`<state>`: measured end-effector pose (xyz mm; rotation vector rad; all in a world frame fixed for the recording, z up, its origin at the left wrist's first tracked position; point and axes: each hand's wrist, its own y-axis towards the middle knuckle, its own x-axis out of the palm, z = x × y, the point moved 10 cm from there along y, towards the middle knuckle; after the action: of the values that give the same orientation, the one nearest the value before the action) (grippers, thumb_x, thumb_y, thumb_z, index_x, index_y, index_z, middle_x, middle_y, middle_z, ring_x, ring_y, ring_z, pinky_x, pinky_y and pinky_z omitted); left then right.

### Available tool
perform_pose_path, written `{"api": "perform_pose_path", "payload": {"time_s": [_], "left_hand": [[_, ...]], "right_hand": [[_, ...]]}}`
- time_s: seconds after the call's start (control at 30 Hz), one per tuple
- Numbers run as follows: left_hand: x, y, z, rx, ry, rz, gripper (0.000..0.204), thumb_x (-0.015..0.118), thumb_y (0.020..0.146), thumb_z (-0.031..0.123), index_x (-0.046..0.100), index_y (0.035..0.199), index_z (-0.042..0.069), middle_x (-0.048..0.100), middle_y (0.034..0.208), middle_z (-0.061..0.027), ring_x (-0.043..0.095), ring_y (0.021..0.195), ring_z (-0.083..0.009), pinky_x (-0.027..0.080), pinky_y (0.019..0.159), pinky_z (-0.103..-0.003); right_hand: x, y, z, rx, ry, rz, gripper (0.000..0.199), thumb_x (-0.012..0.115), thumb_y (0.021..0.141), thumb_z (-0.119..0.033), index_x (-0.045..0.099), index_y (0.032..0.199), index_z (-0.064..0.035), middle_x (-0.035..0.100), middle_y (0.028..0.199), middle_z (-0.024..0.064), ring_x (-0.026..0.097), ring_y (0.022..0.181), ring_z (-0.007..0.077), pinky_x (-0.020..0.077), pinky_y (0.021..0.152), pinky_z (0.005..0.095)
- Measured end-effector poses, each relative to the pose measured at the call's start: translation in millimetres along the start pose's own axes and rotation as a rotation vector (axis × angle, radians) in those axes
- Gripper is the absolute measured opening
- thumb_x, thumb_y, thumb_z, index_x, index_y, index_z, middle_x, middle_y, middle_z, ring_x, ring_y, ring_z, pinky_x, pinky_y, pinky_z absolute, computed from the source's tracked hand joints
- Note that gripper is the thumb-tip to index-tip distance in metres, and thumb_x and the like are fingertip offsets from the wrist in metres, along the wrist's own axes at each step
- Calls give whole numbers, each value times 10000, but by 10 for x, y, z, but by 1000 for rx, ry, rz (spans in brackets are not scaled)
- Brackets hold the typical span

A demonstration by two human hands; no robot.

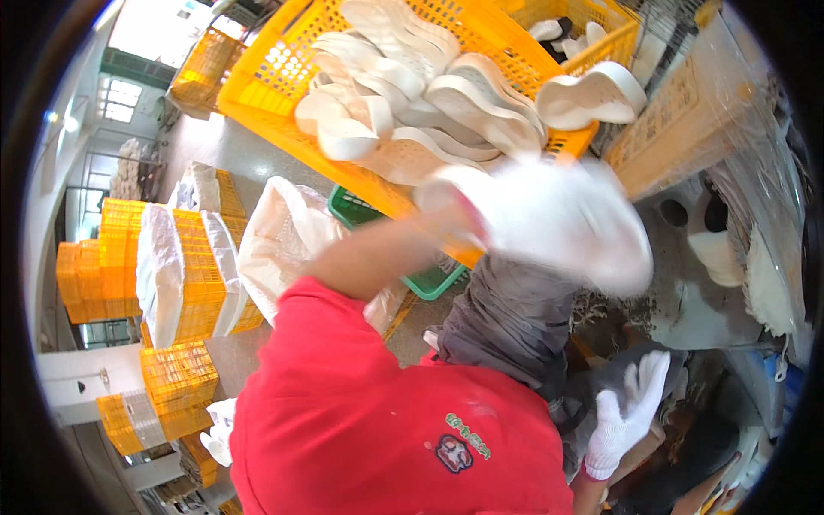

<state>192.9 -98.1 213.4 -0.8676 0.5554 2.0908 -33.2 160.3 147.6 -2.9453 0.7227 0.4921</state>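
My left hand point(558, 225), in a white knit glove with a red cuff, is smeared by motion just below the near right edge of a yellow plastic crate point(283, 124). Its fingers, and whether anything is in them, cannot be made out. Piled in the crate are several white, curved, sole-shaped foam pieces point(481, 112). Another such piece point(592, 96) rests over the crate's right corner. Lower right, my right hand point(631, 416), also gloved in white, is raised with its fingers stretched, the thumb apart and nothing in it. It is near grey machinery.
A green basket point(429, 281) stands on the floor below the crate, beside a white sack point(287, 232). Stacked yellow crates point(193, 275) fill the left side. A second yellow crate point(605, 47) is behind. To the right are a plastic-wrapped panel point(669, 112) and a grey machine point(687, 305).
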Motion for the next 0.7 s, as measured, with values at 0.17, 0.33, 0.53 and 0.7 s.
{"api": "perform_pose_path", "payload": {"time_s": [0.17, 0.33, 0.53, 0.7], "left_hand": [[1120, 482, 1153, 319, 88, 278, 364, 702, 913, 336, 707, 1153, 63, 735, 992, -148, 755, 936, -355, 587, 761, -498], [2256, 688, 388, -393, -898, 96, 575, 832, 929, 352, 679, 1335, -25, 744, 1271, -193, 748, 1151, -324, 598, 1007, -422], [2934, 1485, 750, -346, -1107, 32, 289, 621, 1105, 259, 756, 1218, 30, 786, 1167, -153, 742, 1107, -265, 568, 1014, -388], [3041, 2287, 842, 427, 476, 179, 283, 567, 1002, 193, 752, 1205, 125, 766, 1194, -114, 721, 1133, -269, 574, 1009, -387]], "right_hand": [[-370, 181, 41, 321, 27, 120, 463, 580, 1119, -179, 601, 1496, 89, 674, 1473, 187, 654, 1323, 261, 511, 1144, 387], [-1242, -492, -29, 321, -125, 498, 412, 538, 1152, -153, 609, 1483, 83, 714, 1398, 184, 672, 1295, 259, 541, 1104, 373], [-907, -515, -198, 354, -362, 635, 572, 753, 1014, -146, 559, 1517, 46, 698, 1399, 199, 669, 1297, 346, 499, 1120, 410], [-1092, 577, -187, -1, -363, 558, 458, 655, 1037, -106, 616, 1470, 38, 702, 1357, 178, 701, 1210, 286, 553, 1060, 407]]}}
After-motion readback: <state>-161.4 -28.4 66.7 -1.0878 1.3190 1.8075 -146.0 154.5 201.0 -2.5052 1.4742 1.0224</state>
